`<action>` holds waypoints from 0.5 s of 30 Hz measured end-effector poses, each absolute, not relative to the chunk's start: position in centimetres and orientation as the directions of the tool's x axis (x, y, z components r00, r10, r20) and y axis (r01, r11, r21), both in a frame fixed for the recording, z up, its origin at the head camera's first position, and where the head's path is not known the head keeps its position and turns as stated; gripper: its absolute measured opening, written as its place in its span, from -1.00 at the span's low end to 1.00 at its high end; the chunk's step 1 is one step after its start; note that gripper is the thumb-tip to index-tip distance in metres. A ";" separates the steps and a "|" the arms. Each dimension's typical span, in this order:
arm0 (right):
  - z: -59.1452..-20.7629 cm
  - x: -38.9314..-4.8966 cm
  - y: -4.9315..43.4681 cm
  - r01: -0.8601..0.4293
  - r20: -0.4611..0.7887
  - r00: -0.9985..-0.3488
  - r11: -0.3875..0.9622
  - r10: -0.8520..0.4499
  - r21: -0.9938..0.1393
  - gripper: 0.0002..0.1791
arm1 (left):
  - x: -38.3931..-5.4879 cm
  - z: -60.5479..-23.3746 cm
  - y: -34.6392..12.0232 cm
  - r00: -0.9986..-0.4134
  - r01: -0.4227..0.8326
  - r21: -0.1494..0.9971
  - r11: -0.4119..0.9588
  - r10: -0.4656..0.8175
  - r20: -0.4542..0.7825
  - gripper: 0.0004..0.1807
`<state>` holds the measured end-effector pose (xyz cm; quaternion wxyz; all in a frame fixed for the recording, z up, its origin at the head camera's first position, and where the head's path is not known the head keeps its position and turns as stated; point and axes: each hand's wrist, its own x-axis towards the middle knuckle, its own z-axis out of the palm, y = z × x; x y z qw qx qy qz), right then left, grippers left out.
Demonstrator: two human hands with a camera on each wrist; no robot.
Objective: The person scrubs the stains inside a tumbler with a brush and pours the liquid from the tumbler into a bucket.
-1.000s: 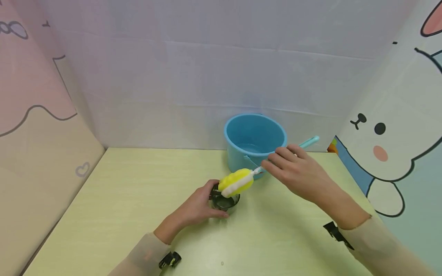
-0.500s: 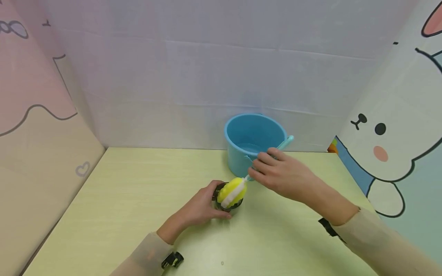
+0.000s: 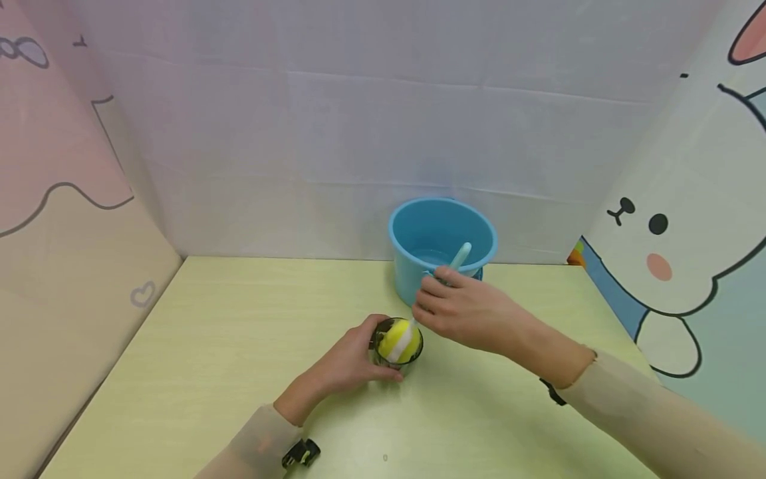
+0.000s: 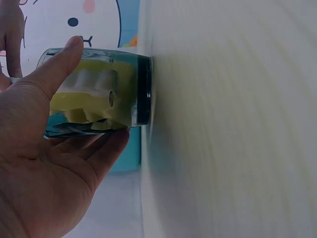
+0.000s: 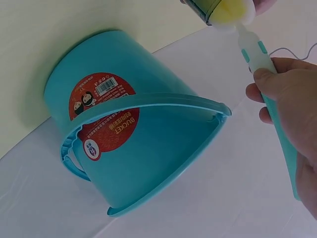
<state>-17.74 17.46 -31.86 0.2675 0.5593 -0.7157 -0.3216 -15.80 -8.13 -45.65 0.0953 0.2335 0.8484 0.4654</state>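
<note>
My left hand [image 3: 350, 362] grips a dark, see-through glass cup [image 4: 129, 89] around its side, thumb on one side and fingers on the other. The cup stands upright on the table. Inside it sits the yellow and white sponge head [image 3: 399, 342] of a bottle brush, showing through the wall in the left wrist view. My right hand [image 3: 457, 309] holds the brush by its light teal handle [image 5: 280, 129], thumb pressed along it. The handle slants up and away from the cup toward the bucket.
A blue bucket [image 3: 409, 269] with a red round label [image 5: 106, 119] stands behind the cup, near the back of the table [image 3: 257, 313]. Its carrying handle [image 5: 148, 100] hangs on the near side. A pale curtain [image 3: 335, 133] rises behind the table.
My right hand has moved left and down with the brush, and its sponge head has gone from above the cup's rim into the cup. The left hand keeps its grip, shifting slightly right.
</note>
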 end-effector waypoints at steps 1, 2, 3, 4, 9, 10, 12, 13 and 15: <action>-31.9 -17.8 17.4 -0.627 0.019 -0.231 0.164 -0.973 0.762 -0.57 | -15.8 -45.7 -8.1 -0.872 0.309 0.835 0.456 0.486 0.058 0.05; -31.9 -17.8 17.3 -0.627 0.015 -0.232 0.162 -0.972 0.762 -0.56 | -15.8 -45.6 -8.1 -0.873 0.305 0.837 0.454 0.485 0.056 0.04; -32.0 -17.8 17.3 -0.629 0.013 -0.233 0.161 -0.972 0.761 -0.55 | -15.8 -45.7 -8.1 -0.873 0.304 0.837 0.454 0.485 0.055 0.04; -32.0 -17.8 17.2 -0.630 0.011 -0.234 0.160 -0.972 0.760 -0.56 | -15.8 -45.6 -8.1 -0.873 0.304 0.838 0.454 0.485 0.054 0.04; -32.0 -18.0 17.0 -0.637 0.004 -0.232 0.155 -0.973 0.755 -0.61 | -15.8 -45.6 -8.1 -0.873 0.301 0.839 0.454 0.486 0.050 0.04; -32.0 -18.0 16.9 -0.638 0.003 -0.231 0.154 -0.973 0.755 -0.63 | -15.8 -45.6 -8.2 -0.872 0.299 0.840 0.453 0.486 0.048 0.05; -32.0 -18.0 16.8 -0.638 0.002 -0.232 0.154 -0.973 0.755 -0.63 | -15.8 -45.6 -8.2 -0.872 0.297 0.841 0.452 0.488 0.046 0.05; -32.0 -18.0 16.8 -0.637 -0.001 -0.234 0.153 -0.972 0.755 -0.63 | -15.8 -45.7 -8.2 -0.871 0.297 0.841 0.452 0.488 0.045 0.05; -32.0 -18.0 16.7 -0.636 -0.003 -0.238 0.153 -0.971 0.756 -0.63 | -15.9 -45.8 -8.2 -0.871 0.294 0.844 0.449 0.489 0.043 0.04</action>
